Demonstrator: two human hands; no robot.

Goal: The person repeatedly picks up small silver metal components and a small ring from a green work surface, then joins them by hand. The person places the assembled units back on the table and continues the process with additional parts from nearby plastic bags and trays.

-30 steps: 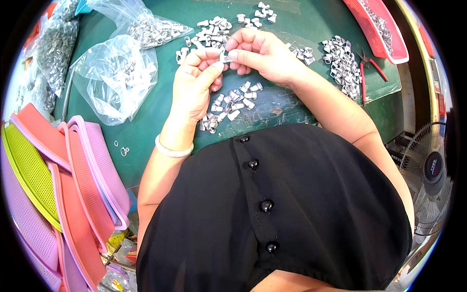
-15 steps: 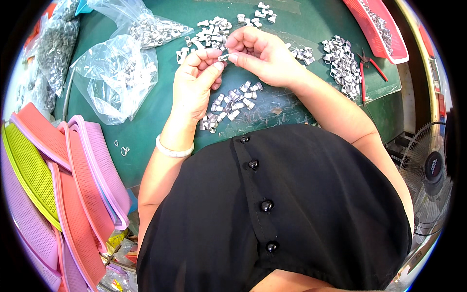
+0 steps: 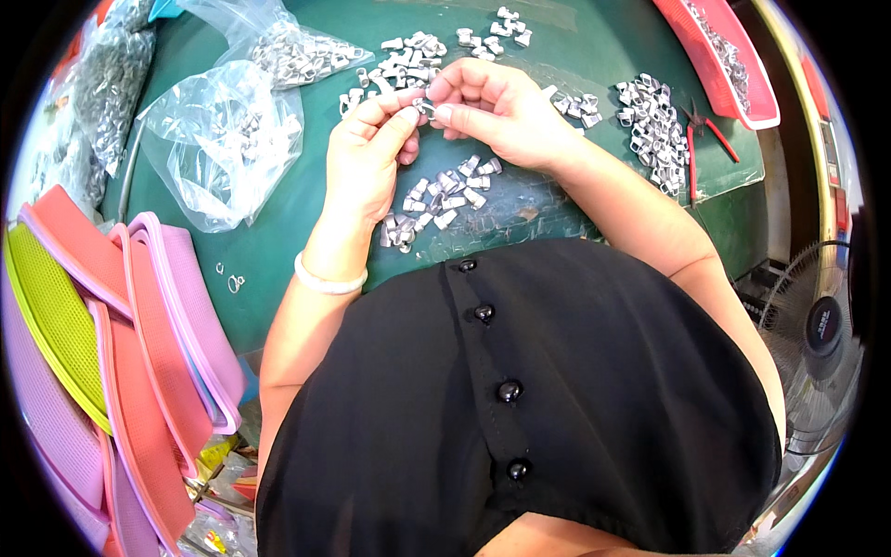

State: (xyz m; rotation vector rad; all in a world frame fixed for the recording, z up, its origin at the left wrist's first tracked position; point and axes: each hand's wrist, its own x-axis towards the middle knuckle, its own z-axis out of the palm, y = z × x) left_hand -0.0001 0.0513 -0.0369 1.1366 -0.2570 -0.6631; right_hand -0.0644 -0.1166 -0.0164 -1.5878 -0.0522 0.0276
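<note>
My left hand [image 3: 369,148] and my right hand [image 3: 506,111] meet over the green table. Between their fingertips they pinch a small silvery metal piece [image 3: 425,109], with a curved, clasp-like outline; fingers partly cover it. Just below the hands lies a small pile of similar metal pieces [image 3: 450,193]. Beyond my left hand is another loose pile [image 3: 408,63], with a smaller cluster [image 3: 494,35] farther back. Past my right hand sit a few pieces [image 3: 580,107] and a larger heap of open, loop-like pieces [image 3: 654,130].
Red-handled pliers [image 3: 692,158] lie beside the larger heap. A pink basket [image 3: 761,110] holds metal parts at the far right. Clear bags of parts [image 3: 218,158] lie left. Stacked plastic baskets [image 3: 153,371] stand at left; a fan [image 3: 821,325] stands right. Two small rings [image 3: 235,283] lie near them.
My fingertips have shifted slightly, and more of the small metal piece shows between them. The piles look unchanged.
</note>
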